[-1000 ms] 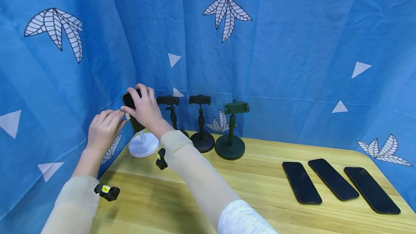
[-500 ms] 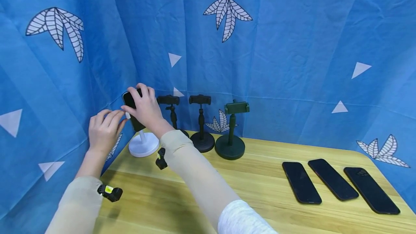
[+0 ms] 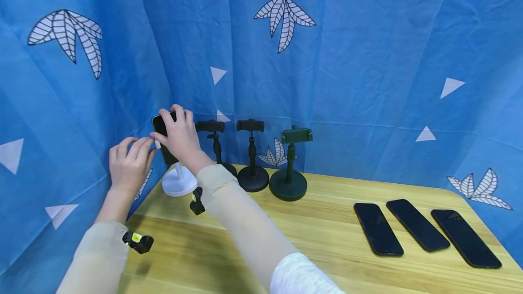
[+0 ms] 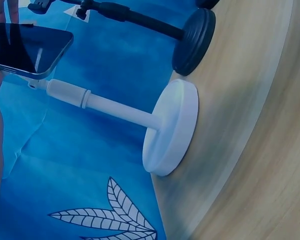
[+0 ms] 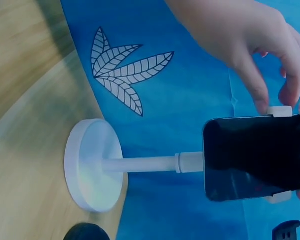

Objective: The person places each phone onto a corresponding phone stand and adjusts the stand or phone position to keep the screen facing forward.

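Nearest us, the two beige sleeves (image 3: 91, 257) reach forward over the desk (image 3: 327, 239), and over the last second little has altered: the left wrist has edged slightly inward and the right wrist has turned a touch, while the phone (image 5: 255, 157) has kept its place on the white stand (image 5: 92, 165). We judge from this that the work is now fine adjustment, with the phone already sitting between the two ends of the white clip (image 5: 280, 111). The left hand (image 3: 130, 161) comes in from the side, knuckles up and fingers bent; its grip looks pinched on the clip's near end, thumb and finger close together there. The right hand (image 3: 181, 136) arches over from the other side, and its grip is clamped on the phone, thumb at one long edge and fingers at the opposite one. The phone stands lengthwise in line with the pole, its dark screen toward us. Over to the right, we see three other phones (image 3: 378, 229) lying flat in a slanting row. Farther back stand a green stand (image 3: 289, 185) and two black stands (image 3: 252, 178), one partly hidden by the right arm, before the blue curtain (image 3: 367, 58).
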Demonstrator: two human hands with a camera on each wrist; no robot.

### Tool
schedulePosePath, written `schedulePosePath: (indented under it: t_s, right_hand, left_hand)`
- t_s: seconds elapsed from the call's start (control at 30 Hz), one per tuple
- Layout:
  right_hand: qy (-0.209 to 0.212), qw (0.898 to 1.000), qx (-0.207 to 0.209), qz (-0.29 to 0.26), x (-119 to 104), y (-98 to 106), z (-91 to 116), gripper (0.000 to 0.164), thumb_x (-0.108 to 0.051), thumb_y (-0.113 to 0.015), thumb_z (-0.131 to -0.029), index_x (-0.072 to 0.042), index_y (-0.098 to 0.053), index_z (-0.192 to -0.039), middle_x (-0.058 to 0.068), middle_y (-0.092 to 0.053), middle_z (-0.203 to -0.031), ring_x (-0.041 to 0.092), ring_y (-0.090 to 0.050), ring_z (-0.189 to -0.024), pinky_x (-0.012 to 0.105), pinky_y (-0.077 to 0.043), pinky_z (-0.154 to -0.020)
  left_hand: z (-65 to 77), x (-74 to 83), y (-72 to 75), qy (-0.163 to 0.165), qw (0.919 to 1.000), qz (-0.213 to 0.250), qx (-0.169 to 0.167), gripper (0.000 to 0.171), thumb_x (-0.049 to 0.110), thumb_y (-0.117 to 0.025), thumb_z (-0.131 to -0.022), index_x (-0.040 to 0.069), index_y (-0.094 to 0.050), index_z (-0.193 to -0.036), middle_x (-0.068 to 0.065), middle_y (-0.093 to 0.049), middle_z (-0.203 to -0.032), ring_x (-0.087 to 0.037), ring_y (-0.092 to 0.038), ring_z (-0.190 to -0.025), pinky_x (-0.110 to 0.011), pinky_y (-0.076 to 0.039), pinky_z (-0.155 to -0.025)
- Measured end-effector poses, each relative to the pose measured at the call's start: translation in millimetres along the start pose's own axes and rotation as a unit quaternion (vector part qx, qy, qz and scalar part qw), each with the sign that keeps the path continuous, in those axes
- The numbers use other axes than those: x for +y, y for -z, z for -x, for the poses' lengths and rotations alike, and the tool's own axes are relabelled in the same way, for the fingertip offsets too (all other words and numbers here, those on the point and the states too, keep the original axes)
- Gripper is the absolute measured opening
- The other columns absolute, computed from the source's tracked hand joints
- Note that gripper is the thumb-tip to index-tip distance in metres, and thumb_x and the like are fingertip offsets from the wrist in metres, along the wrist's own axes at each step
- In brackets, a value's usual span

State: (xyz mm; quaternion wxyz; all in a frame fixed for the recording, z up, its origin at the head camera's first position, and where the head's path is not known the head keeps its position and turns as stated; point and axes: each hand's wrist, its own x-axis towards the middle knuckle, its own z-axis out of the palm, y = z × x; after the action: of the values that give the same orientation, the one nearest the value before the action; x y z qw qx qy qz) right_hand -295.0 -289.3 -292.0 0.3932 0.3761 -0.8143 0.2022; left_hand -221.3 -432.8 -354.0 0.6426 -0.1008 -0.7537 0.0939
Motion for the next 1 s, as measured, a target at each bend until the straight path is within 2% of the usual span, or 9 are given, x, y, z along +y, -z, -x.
schedulePosePath:
  t_s: [0.23,0.6,0.8,1.0]
  right_hand:
    - [-0.012,1.000,-0.017,-0.001,-4.7,3.5,-2.5,0.059,-0.058,-0.061,-0.088,-0.022,-0.052,-0.134,0.006,-0.047,-0.137,0.023,-0.050,-0.118,0.027,-0.048,-0.099]
    - [-0.002,0.999,-0.023,-0.022,-1.8,4.9,2.2,0.057,-0.054,-0.060,-0.090,-0.023,-0.050,-0.137,0.008,-0.044,-0.143,0.024,-0.049,-0.122,0.027,-0.049,-0.098]
    - [0.003,0.999,-0.027,-0.028,0.2,5.3,4.6,0.059,-0.052,-0.061,-0.091,-0.024,-0.049,-0.140,0.007,-0.044,-0.144,0.024,-0.047,-0.124,0.028,-0.049,-0.100]
    - [0.012,0.999,-0.029,-0.031,2.6,4.4,9.3,0.064,-0.054,-0.059,-0.091,-0.025,-0.044,-0.146,0.007,-0.043,-0.146,0.025,-0.047,-0.127,0.031,-0.047,-0.104]
  left_hand:
    - [-0.2,-2.0,1.6,0.013,0.9999,0.001,-0.008,0.031,0.011,-0.077,-0.078,0.001,-0.070,-0.107,-0.015,-0.072,-0.104,-0.039,-0.059,-0.101,-0.056,-0.044,-0.075]
    - [-0.3,1.5,4.0,0.033,0.9988,0.021,-0.029,0.034,0.008,-0.079,-0.077,0.000,-0.069,-0.109,-0.019,-0.070,-0.103,-0.042,-0.057,-0.099,-0.056,-0.043,-0.075]
    - [1.0,6.7,5.4,0.060,0.9972,0.030,-0.034,0.033,0.007,-0.078,-0.078,0.001,-0.069,-0.109,-0.020,-0.070,-0.098,-0.042,-0.057,-0.097,-0.056,-0.042,-0.074]
    - [2.7,10.7,8.3,0.091,0.9932,0.042,-0.059,0.033,0.009,-0.077,-0.081,0.000,-0.069,-0.111,-0.022,-0.070,-0.097,-0.043,-0.056,-0.095,-0.055,-0.042,-0.071]
